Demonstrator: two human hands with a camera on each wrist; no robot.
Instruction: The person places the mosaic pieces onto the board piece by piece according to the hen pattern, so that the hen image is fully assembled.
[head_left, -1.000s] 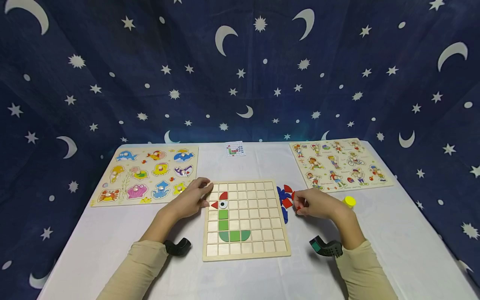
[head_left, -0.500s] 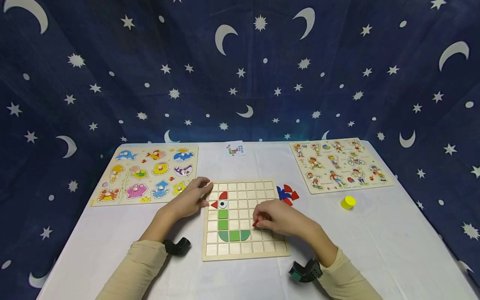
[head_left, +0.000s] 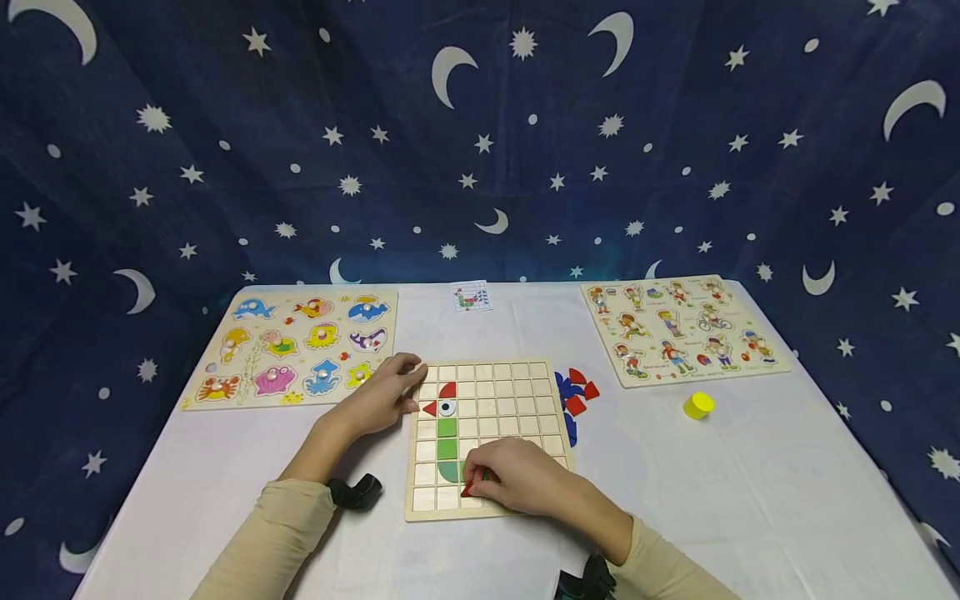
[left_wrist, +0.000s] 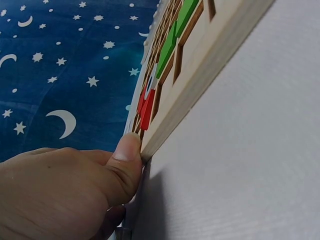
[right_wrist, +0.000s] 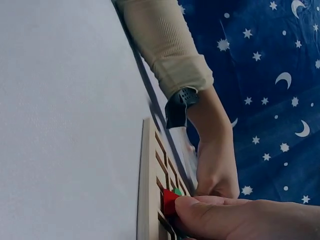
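A red piece [head_left: 467, 491] is sitting over the bottom row of the board [head_left: 522, 408], pinched by the right hand [head_left: 519, 477], whose grip is clamping it between thumb and fingertips; whether it is touching the wood, one cannot tell. The left hand [head_left: 381, 402] is resting on the board's left edge near the far corner, thumb and forefinger spread apart there.

On the board, a red quarter [head_left: 447, 390] is lying above a round eye [head_left: 447, 408], a red triangle [head_left: 430, 409] is pointing left beside it, and 2 green squares [head_left: 447, 427] are running down below. A darker green quarter [head_left: 448, 472] is lying under them, and the right hand is partly hiding the greens beside it.

Just right of the board, 3 loose red pieces [head_left: 576, 405] and some blue pieces [head_left: 572, 429] are lying on the tabletop [head_left: 750, 458]; a yellow cylinder [head_left: 698, 406] is sitting farther right. Beyond the board, a card [head_left: 471, 302] is lying between a sea puzzle [head_left: 292, 346] and a sports puzzle [head_left: 686, 331].
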